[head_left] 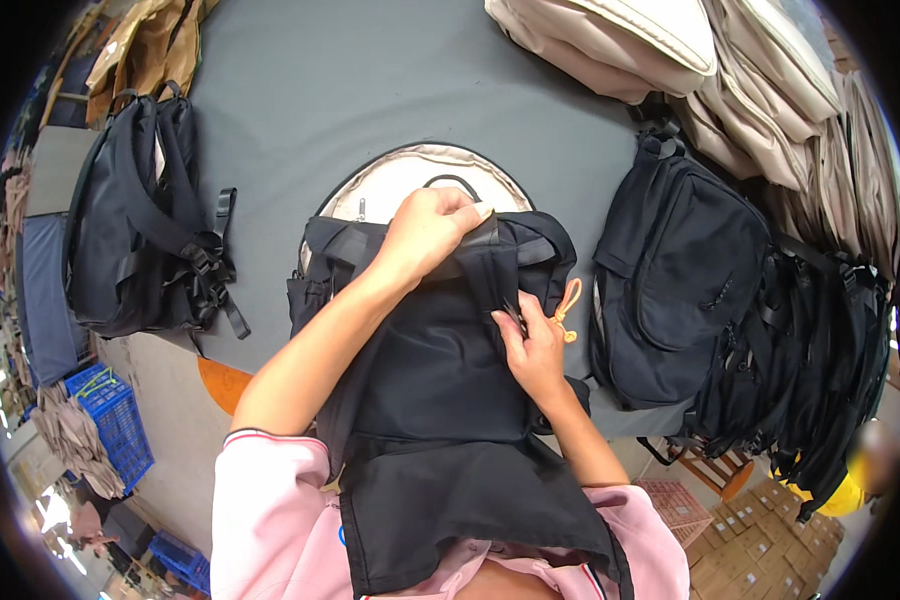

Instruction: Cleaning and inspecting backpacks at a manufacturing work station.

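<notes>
A black backpack point(430, 370) lies on the grey table in front of me, its open top showing a pale lining point(360, 190) at the far end. My left hand point(430, 235) is closed, pinching a black shoulder strap point(482, 240) near that top edge. Lower on the same strap, my right hand point(535, 350) is closed with thumb and fingers around something small and dark, with a slight glint; its kind is unclear. An orange cord loop point(570, 310) sticks out beside the right hand.
Another black backpack point(135, 220) stands at the left edge of the grey table point(300, 70). More black backpacks point(685, 280) sit at the right, below beige bags point(630, 45). Blue crates point(115, 420) and cardboard boxes point(760, 545) are on the floor.
</notes>
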Demonstrator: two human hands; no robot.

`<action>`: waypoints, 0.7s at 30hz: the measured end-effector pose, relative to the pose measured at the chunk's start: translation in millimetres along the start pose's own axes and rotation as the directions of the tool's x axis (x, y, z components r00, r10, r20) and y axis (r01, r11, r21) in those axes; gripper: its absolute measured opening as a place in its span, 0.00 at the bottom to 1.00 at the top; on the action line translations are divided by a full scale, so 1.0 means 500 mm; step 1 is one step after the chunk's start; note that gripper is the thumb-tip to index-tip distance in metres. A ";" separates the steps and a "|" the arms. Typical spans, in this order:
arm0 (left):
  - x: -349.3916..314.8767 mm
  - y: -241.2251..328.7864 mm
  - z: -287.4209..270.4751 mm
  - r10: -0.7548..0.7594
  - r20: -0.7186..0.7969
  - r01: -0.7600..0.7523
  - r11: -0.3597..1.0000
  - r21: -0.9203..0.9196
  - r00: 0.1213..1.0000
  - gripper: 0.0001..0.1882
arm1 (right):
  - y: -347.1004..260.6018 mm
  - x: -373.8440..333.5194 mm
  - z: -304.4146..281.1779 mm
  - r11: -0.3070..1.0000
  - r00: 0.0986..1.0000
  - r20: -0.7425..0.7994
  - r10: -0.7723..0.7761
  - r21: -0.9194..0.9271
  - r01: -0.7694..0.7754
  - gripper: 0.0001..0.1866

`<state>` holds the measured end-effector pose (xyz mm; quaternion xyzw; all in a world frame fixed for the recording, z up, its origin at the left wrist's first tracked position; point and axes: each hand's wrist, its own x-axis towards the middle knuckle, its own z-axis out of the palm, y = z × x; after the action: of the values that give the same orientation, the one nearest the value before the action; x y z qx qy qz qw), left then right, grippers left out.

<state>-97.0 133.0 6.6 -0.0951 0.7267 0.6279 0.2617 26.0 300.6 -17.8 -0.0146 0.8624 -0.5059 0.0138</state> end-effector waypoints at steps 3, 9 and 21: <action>-0.022 0.013 -0.006 0.196 -0.139 -0.195 0.981 0.018 0.971 0.14 | -0.052 0.001 -0.067 0.998 0.993 -0.107 -0.042 -0.045 0.037 0.20; -0.058 0.035 -0.014 0.245 -0.200 -0.237 0.969 0.064 0.949 0.15 | -0.157 0.102 -0.155 0.882 0.923 -0.049 -0.381 -0.320 0.347 0.16; -0.090 0.051 -0.003 0.357 -0.204 -0.330 0.931 0.155 0.912 0.15 | -0.217 0.179 -0.189 0.752 0.834 0.435 -0.339 -0.407 0.518 0.11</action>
<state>-71.5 128.1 51.2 -0.0219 0.7929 0.6053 0.0669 -65.6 326.5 122.1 -0.3038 0.9217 -0.2385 0.0372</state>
